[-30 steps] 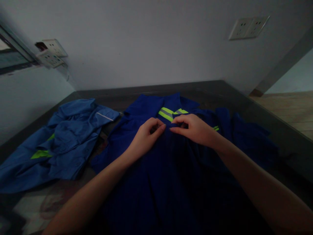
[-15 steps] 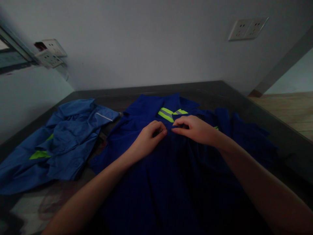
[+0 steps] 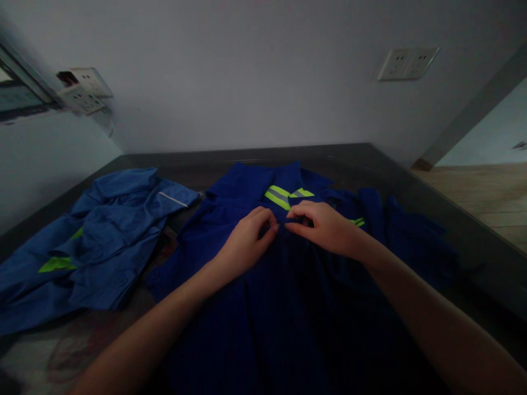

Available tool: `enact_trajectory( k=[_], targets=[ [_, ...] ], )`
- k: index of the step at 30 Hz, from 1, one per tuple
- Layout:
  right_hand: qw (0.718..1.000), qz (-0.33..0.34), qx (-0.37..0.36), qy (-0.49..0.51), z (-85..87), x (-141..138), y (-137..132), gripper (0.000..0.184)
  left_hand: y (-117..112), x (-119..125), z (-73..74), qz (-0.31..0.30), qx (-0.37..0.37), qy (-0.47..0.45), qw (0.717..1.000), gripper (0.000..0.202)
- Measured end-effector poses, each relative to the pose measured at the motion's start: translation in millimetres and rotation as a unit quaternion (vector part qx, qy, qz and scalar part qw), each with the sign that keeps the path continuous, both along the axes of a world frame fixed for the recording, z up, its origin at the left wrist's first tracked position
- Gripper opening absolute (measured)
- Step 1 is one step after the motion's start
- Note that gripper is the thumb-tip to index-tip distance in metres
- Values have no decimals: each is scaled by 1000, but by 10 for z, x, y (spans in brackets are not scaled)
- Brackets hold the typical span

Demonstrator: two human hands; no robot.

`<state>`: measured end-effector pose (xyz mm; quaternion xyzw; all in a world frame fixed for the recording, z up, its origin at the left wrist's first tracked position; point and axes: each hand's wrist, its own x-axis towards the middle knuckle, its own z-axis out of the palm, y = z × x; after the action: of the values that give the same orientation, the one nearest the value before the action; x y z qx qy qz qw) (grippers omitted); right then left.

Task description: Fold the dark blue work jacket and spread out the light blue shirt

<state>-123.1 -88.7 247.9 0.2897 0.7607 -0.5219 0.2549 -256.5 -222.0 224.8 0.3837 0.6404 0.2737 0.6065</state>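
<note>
A dark blue work jacket (image 3: 242,189) lies spread on the dark tabletop, its collar end toward the wall. Yellow-green and grey reflective strips (image 3: 279,196) cross its chest. Over the front, just below these strips, my left hand (image 3: 253,233) is closed in a pinch on the jacket's cloth. My right hand (image 3: 317,224) pinches the cloth too, close beside the left, fingertips nearly meeting. Whether a button or zip sits between the fingers is too dark and small to tell. The lower part of the jacket fades into shadow.
To the left lies a lighter blue garment (image 3: 111,236) with yellow-green patches and a white stripe. Sockets (image 3: 407,63) are set in the wall behind, with more sockets (image 3: 84,90) at the left corner. The tabletop (image 3: 349,156) ends at the right above a wooden floor (image 3: 481,189).
The view has shifted slightly. Both hands stay at the jacket's front in nearly the same pinch, the fingertips a little closer together.
</note>
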Motion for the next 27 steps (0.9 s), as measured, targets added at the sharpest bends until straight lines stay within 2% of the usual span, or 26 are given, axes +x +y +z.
enact_trajectory(
  k=[6,8,11,15,18,21,27],
  targets=[
    [1000,18,14,7,11,5,-127,11,-40,88,10,-10,13,81,997,12],
    [1000,21,21,3,8,5,-142,11,-45,102,4,-11,15,82,996,11],
    [1000,15,7,-3,8,-4,-105,11,-29,69,-1,11,2,29,1000,12],
    [1000,3,-4,-13,16,-13,1,10,16,-43,19,32,-61,-90,994,9],
    [1000,7,-8,-19,27,-9,43,10,34,-87,12,69,-92,-160,980,20],
    [1000,15,-6,-17,42,8,25,10,35,-69,-24,87,-103,-180,974,31],
    [999,22,43,-2,77,51,-41,10,20,-14,-66,79,-100,-178,976,20]
  ],
)
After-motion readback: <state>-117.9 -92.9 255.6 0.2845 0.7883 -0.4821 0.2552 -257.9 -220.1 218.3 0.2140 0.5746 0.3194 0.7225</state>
